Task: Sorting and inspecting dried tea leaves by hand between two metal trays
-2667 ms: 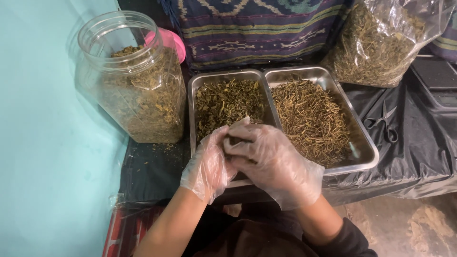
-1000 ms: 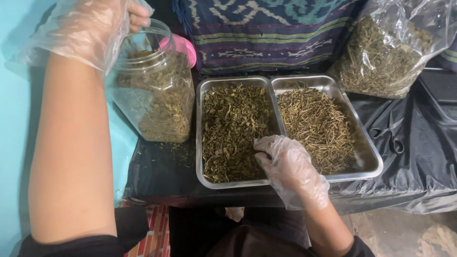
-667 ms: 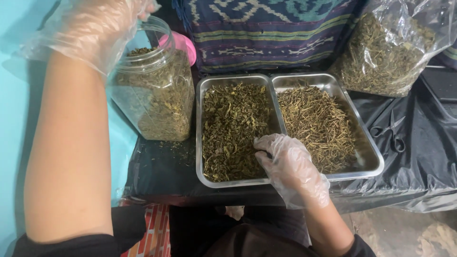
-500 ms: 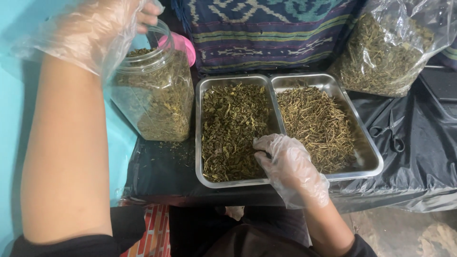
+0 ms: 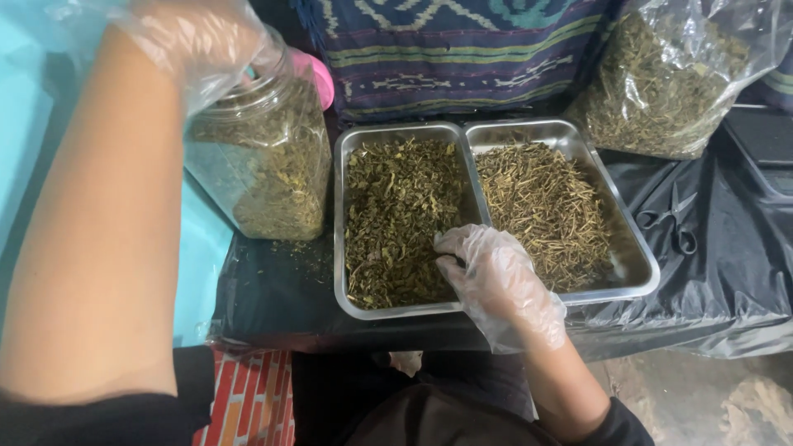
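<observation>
My left hand [image 5: 202, 37], in a thin clear glove, is raised over the mouth of a big clear plastic jar [image 5: 273, 157] of dried green leaves; its fingers are hidden at the opening. My right hand [image 5: 496, 281], also gloved, rests at the near edge of two steel trays. Its curled fingertips pinch into the dried leaves [image 5: 396, 206] in the left tray [image 5: 339, 248]. The right tray [image 5: 638, 248] holds thin dried stems [image 5: 537, 198].
A clear bag of dried herb [image 5: 661, 74] leans at the back right. Black scissors [image 5: 673, 219] lie right of the trays on black plastic sheeting [image 5: 273, 289]. A pink lid [image 5: 318, 74] sits behind the jar, a woven cloth [image 5: 462, 41] beyond, a teal wall [image 5: 25, 124] at left.
My hands, together over the trays at first, have parted. The left has risen to the jar's mouth and now covers it; the right stays in the left tray's leaves.
</observation>
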